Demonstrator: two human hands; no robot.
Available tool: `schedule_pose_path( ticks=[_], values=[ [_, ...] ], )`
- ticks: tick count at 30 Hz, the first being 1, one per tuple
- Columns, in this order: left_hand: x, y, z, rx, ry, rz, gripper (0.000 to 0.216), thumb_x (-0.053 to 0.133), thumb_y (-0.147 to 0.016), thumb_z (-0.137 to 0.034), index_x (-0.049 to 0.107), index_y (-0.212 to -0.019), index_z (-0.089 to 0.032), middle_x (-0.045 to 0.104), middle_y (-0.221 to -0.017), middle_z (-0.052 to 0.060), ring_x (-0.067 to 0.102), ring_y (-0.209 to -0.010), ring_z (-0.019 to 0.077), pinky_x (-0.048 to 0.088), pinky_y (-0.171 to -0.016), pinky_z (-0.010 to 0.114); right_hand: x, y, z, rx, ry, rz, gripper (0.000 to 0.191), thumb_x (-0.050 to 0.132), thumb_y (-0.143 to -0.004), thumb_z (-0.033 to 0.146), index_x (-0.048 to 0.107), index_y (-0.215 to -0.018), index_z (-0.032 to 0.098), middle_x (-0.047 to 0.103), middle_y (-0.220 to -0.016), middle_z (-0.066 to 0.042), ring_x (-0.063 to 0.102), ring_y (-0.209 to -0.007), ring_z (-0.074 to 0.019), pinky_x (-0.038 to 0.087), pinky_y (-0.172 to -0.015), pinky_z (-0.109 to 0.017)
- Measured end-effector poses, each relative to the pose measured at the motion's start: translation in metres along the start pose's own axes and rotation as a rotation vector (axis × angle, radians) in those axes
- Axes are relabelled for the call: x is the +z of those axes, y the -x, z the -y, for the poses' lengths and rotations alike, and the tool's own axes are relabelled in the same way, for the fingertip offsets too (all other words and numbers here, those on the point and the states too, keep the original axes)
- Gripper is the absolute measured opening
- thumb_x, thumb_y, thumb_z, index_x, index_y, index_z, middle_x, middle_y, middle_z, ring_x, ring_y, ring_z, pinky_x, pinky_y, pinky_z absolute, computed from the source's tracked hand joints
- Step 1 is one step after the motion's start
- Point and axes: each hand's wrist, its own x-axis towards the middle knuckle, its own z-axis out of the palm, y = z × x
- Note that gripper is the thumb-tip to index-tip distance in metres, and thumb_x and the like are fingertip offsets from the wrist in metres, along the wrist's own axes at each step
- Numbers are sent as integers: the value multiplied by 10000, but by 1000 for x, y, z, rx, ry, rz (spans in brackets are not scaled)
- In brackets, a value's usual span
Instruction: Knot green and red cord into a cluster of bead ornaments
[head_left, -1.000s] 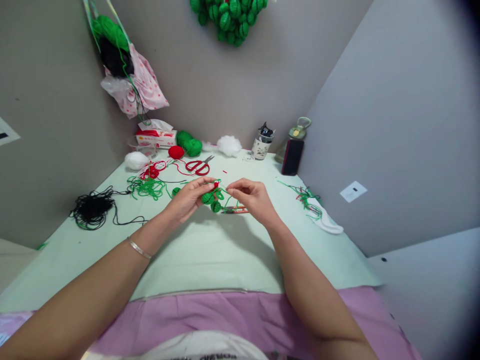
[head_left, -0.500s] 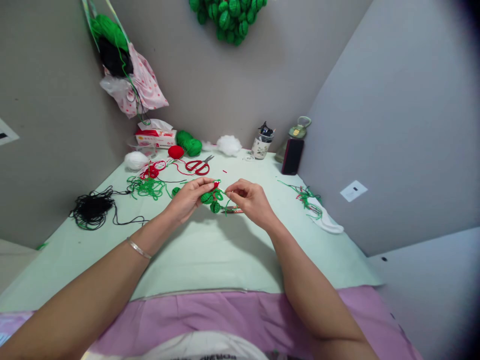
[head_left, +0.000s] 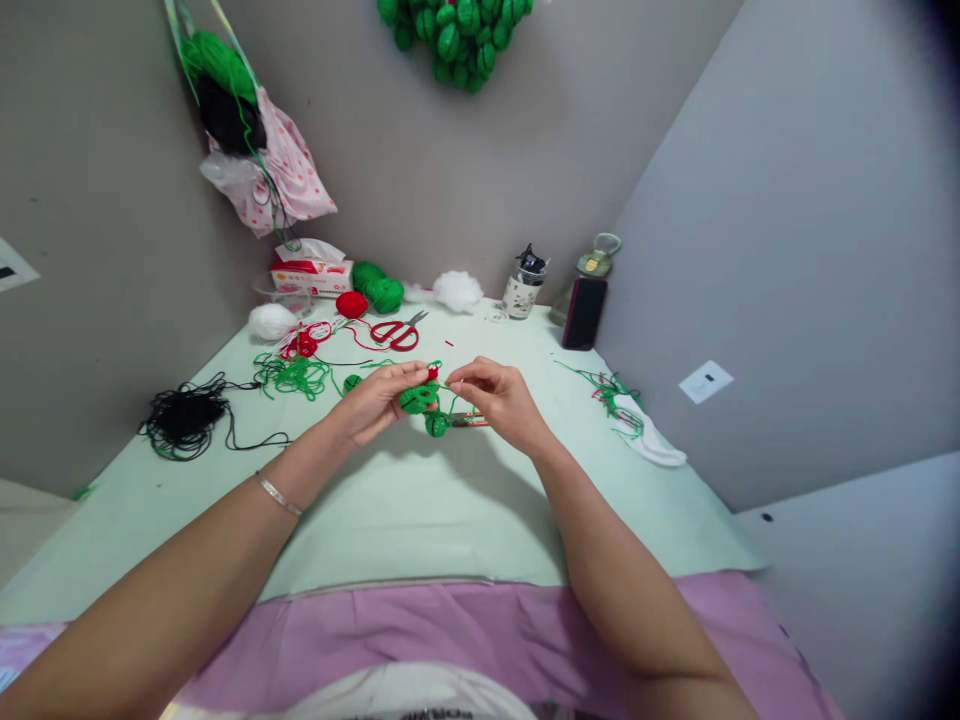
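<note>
My left hand is closed round a small green crocheted piece with a red tip, held above the pale green table. My right hand pinches something thin right beside that piece; it is too small to name. A second small green ball hangs just under the piece, between my hands. Green yarn strands trail from the work.
Red scissors, a red yarn ball, green yarn balls, white stuffing and a tissue box lie at the back. Black yarn sits left, a jar and dark phone right.
My right hand has moved slightly left, closer to the left hand. The green piece has turned a little in my left fingers.
</note>
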Motion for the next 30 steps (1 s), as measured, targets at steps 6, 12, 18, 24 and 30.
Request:
schedule_pose_path(
  ticks=[6,12,18,24,30],
  values=[
    [-4,-1,2,7,-1,40,183,746,-814,-270,654,-858,-117,627,-751,9,658,-641,113,504,-606,193,-1,1,0,-53,23,48,162,643,-868,252,768,-960,207,433,-709,21,415,-614,-109,326,-582,-274],
    [-4,1,0,-4,17,49,169,750,-808,-245,655,-837,-108,635,-728,19,652,-620,114,507,-596,193,-3,0,-1,-92,71,64,192,621,-887,233,773,-1000,258,414,-713,19,432,-650,-120,356,-617,-274],
    [0,3,-1,-17,65,77,158,739,-804,-228,634,-822,-112,614,-725,26,609,-603,110,518,-611,219,-6,0,-2,-174,118,68,198,590,-921,240,767,-1002,276,473,-758,2,484,-693,-131,392,-643,-282],
    [5,5,-2,-42,77,120,129,709,-789,-190,599,-833,-139,558,-682,-3,526,-552,92,508,-593,232,-10,0,-2,-237,176,81,201,568,-947,295,763,-994,282,511,-795,-13,511,-725,-142,408,-664,-291],
    [7,8,-5,-89,68,167,130,698,-787,-169,588,-856,-153,536,-655,-24,487,-505,70,484,-571,215,-13,0,2,-241,134,109,199,565,-952,302,760,-988,284,516,-802,-17,512,-738,-146,408,-666,-292]
  ],
)
